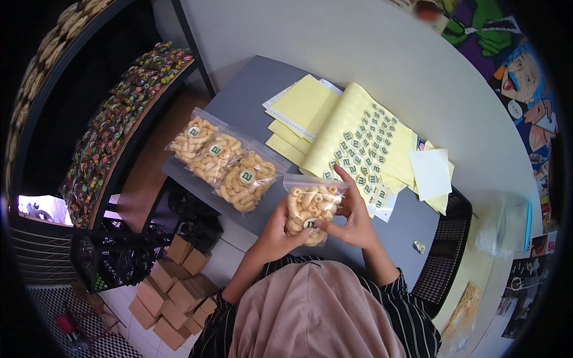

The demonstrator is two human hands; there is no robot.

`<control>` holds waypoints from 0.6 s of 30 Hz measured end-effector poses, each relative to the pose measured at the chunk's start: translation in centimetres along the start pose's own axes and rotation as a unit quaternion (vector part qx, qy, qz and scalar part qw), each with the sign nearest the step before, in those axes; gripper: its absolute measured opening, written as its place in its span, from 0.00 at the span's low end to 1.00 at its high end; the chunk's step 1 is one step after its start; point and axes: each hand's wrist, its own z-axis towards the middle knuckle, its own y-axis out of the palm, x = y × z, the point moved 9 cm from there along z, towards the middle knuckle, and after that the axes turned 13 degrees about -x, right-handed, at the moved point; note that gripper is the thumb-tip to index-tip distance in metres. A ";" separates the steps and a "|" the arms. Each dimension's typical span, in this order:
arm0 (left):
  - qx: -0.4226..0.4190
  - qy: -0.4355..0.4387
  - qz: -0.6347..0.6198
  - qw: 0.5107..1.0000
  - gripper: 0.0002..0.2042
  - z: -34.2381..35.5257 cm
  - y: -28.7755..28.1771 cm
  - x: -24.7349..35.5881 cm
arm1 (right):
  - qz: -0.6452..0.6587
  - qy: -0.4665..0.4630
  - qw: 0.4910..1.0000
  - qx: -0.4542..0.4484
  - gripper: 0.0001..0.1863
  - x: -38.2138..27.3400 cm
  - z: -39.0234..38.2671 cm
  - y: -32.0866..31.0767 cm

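Observation:
A clear zip bag of ringed pasta-like snacks (pixel 311 201) is held between both hands, above the near edge of the grey table (pixel 236 89). My left hand (pixel 277 232) grips its left side. My right hand (pixel 352 218) grips the right side, its thumb on the round green-and-white label (pixel 310 224). Three similar labelled bags (pixel 245 191) lie overlapping to the left. A yellow sheet with rows of round stickers (pixel 364 149) is behind the held bag, partly curled over more yellow sheets (pixel 301 104).
A shelving unit with colourful packets (pixel 122 113) stands left, dark crates (pixel 107 253) and cardboard boxes (pixel 170 289) below. A black basket (pixel 441 262) is beside the table's right. A small pale scrap (pixel 419 246) lies on the table. Plastic bags (pixel 495 224) are at far right.

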 end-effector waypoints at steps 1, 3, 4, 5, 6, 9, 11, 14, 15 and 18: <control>0.003 -0.003 -0.004 1.000 0.36 -0.2 -0.7 0.6 | 0.003 0.001 1.000 -0.010 0.48 -0.3 1.1 0.3; 0.005 -0.010 -0.012 1.000 0.42 -0.9 -1.9 2.6 | 0.033 -0.023 0.999 0.003 0.47 -0.6 4.0 -0.5; 0.039 -0.002 -0.003 0.999 0.47 -1.4 -3.1 3.2 | 0.034 -0.055 0.997 0.033 0.46 -1.0 5.9 -1.5; 0.055 0.016 0.012 0.998 0.46 -2.2 -4.4 4.0 | 0.035 -0.087 0.994 0.062 0.45 -1.5 8.0 -2.5; 0.070 0.037 0.026 0.997 0.46 -2.9 -5.9 4.9 | 0.027 -0.086 0.992 0.087 0.43 -1.8 10.4 -3.4; 0.121 0.075 0.036 0.989 0.40 -5.7 -9.8 7.0 | 0.048 -0.063 0.991 0.110 0.40 0.0 19.4 -5.6; 0.152 0.092 0.039 0.983 0.36 -7.8 -12.4 7.3 | 0.025 -0.010 0.987 0.160 0.40 3.4 24.4 -6.4; 0.269 0.073 0.069 0.958 0.31 -11.8 -16.1 6.7 | -0.067 0.024 0.983 0.171 0.41 8.5 30.5 -4.1; 0.298 0.085 0.076 0.948 0.28 -13.2 -17.0 6.4 | -0.077 0.040 0.981 0.174 0.41 9.4 31.5 -3.5; 0.372 0.063 0.092 0.922 0.25 -16.5 -19.2 5.1 | -0.121 0.112 0.970 0.180 0.52 15.5 35.0 -4.2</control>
